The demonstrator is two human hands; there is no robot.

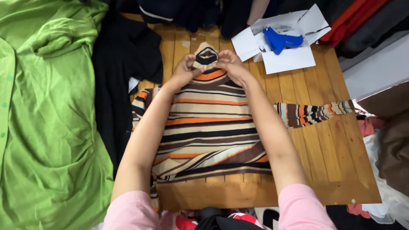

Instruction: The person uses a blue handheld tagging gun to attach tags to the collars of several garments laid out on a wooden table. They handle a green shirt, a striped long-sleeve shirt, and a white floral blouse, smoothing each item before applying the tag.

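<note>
A striped sweater [211, 127] in cream, orange, brown and black lies flat on a wooden table [328, 153], its neck pointing away from me. One sleeve [315, 114] stretches out to the right. My left hand [184, 70] pinches the left side of the high collar [207, 55]. My right hand [230, 64] grips the collar's right side. Both forearms reach over the sweater's body, and pink sleeves cover my upper arms.
A large green garment [47, 115] covers the left side, with a black garment [123, 64] beside it. White paper sheets [285, 59] and a blue tagging gun [279, 40] lie at the table's far right. Piled clothes [383, 145] sit to the right.
</note>
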